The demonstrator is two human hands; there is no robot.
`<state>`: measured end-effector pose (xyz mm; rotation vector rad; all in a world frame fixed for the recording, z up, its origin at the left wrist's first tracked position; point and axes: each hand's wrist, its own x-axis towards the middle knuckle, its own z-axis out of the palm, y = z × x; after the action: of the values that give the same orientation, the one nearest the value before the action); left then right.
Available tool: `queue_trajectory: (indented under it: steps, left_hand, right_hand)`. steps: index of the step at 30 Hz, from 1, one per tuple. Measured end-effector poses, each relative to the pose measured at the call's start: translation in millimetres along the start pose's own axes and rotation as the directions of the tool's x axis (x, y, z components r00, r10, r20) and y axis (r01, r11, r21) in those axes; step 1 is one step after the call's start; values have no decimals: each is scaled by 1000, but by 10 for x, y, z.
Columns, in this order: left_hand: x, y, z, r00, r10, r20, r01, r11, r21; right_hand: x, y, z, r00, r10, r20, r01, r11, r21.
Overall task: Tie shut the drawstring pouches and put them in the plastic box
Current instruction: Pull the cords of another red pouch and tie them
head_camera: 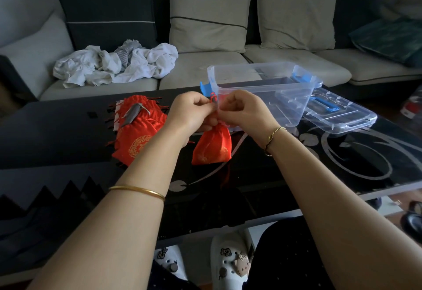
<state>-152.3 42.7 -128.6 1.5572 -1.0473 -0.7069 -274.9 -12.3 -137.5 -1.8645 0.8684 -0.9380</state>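
Pinching red pouch (212,145) cord w/ both hands, L (191,111) & R (244,111).

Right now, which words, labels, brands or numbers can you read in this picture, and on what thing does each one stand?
No text can be read.
Gold round emblem on the pouch pile: too blurred to read.
Gold marks on the held pouch: too blurred.
Marks on the shoe charm: too small.

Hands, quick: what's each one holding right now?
Left hand: closed, pinching the red drawstring at the neck of the red pouch.
Right hand: closed, pinching the same drawstring.
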Motion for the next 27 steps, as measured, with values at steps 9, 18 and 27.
queue_trajectory:
  steps: [9,18,27]
  left_hand:
    - [-6,33,2,997,-40,-64,38,999,-33]
    - [35,63,-105,972,58,-227,-54,998,24]
    - [-29,1,-17,910,415,7,-343,742,576]
  right_hand:
    - [-14,-17,36,948,-317,-16,289,882,-373]
    - [27,55,35,1000,24,-2,-24,990,-139]
    - [11,68,41,959,278,61,-282,897,339]
